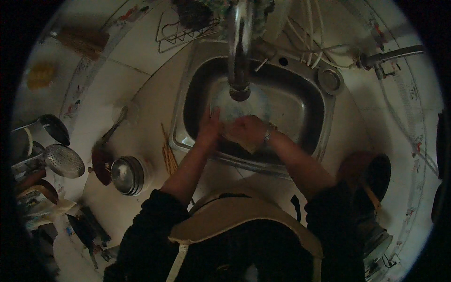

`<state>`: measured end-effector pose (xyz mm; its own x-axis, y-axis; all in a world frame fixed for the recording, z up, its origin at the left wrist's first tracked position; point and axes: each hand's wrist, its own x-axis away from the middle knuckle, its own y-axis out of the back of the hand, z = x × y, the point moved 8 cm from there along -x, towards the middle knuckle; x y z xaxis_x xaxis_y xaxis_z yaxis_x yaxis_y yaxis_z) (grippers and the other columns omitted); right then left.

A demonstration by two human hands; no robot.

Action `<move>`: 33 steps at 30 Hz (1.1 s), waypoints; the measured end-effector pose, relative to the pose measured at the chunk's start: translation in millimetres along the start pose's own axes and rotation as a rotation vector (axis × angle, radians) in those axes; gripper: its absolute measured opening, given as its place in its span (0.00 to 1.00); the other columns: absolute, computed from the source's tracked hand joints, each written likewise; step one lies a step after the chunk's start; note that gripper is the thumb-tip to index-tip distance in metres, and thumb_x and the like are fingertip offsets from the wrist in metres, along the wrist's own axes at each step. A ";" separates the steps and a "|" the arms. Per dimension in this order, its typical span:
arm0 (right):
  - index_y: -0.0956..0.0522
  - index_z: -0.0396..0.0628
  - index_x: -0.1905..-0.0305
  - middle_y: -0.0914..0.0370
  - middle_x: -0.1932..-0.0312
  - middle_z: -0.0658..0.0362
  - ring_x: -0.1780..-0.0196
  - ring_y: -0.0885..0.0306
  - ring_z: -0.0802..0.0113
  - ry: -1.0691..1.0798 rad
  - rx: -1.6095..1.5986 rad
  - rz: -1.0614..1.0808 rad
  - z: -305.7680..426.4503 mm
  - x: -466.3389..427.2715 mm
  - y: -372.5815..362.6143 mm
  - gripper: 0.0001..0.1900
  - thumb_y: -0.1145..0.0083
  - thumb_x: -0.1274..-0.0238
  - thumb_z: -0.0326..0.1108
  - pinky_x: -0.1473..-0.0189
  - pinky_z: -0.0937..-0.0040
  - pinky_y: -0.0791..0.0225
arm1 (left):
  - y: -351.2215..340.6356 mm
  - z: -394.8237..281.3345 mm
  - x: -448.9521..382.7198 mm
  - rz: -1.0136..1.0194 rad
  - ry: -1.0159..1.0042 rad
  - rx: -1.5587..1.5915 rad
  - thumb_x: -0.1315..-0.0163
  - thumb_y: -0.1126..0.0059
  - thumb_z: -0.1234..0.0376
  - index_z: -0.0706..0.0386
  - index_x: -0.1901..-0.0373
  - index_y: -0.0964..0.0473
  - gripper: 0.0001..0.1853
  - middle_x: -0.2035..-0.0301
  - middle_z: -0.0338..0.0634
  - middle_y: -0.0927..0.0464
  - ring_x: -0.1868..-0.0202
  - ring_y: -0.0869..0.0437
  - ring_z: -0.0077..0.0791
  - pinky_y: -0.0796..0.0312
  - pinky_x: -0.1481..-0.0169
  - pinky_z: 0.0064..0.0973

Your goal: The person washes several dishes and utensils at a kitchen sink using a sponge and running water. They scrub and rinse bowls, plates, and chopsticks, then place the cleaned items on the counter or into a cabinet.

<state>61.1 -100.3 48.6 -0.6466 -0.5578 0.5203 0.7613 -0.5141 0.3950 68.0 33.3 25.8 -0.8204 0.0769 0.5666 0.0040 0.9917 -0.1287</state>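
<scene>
A pale round dish (259,105), a plate or shallow bowl, is tilted below the faucet (240,70) over the steel sink (310,116). My left hand (210,125) grips its left rim. Against the dish's near side, my right hand (248,127) is curled around a yellowish cloth (251,146) whose corner hangs down. The faucet's spout hides part of the dish. Dim light leaves it unclear whether water runs.
Stacked metal bowls (127,175), a ladle (102,165) and chopsticks (169,151) lie left of the sink. Utensils hang farther left, including a skimmer (64,160). A dark pan (377,179) stands right. Behind are a wire rack (183,35) and white hoses (312,31).
</scene>
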 end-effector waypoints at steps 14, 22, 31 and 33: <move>0.24 0.41 0.55 0.21 0.55 0.50 0.56 0.21 0.58 -0.447 -0.034 -0.726 -42.1 47.7 11.5 0.30 0.33 0.56 0.55 0.54 0.66 0.28 | -14.3 -54.8 36.1 -0.186 -0.533 -0.454 0.41 0.58 0.75 0.64 0.34 0.41 0.29 0.41 0.56 0.32 0.39 0.29 0.40 0.40 0.35 0.29; 0.27 0.39 0.47 0.23 0.59 0.58 0.56 0.24 0.64 -0.191 -1.419 -0.519 -94.5 35.3 -37.7 0.26 0.38 0.45 0.46 0.55 0.65 0.27 | -18.6 -45.5 32.4 0.004 -0.366 -0.297 0.44 0.58 0.76 0.63 0.32 0.44 0.33 0.41 0.55 0.32 0.39 0.30 0.40 0.40 0.35 0.31; 0.25 0.43 0.50 0.22 0.58 0.55 0.58 0.23 0.61 -0.374 -1.742 -0.512 -78.0 21.9 -72.6 0.16 0.45 0.39 0.40 0.59 0.63 0.27 | -33.2 -27.6 36.2 -0.143 -0.477 -0.584 0.49 0.51 0.73 0.68 0.40 0.39 0.30 0.50 0.58 0.26 0.47 0.23 0.47 0.33 0.41 0.35; 0.24 0.42 0.51 0.22 0.58 0.55 0.57 0.23 0.62 -0.289 -1.423 -0.505 -90.1 26.1 -46.6 0.18 0.42 0.43 0.41 0.58 0.64 0.27 | -32.4 -24.1 31.4 -0.118 -0.442 -0.531 0.49 0.51 0.71 0.70 0.43 0.37 0.28 0.53 0.58 0.24 0.48 0.22 0.50 0.32 0.42 0.35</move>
<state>4.4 -149.5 -24.4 -0.6565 -0.0845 0.7496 -0.3100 -0.8757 -0.3702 55.9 6.0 67.3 -0.9877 0.0275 0.1539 0.0866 0.9159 0.3920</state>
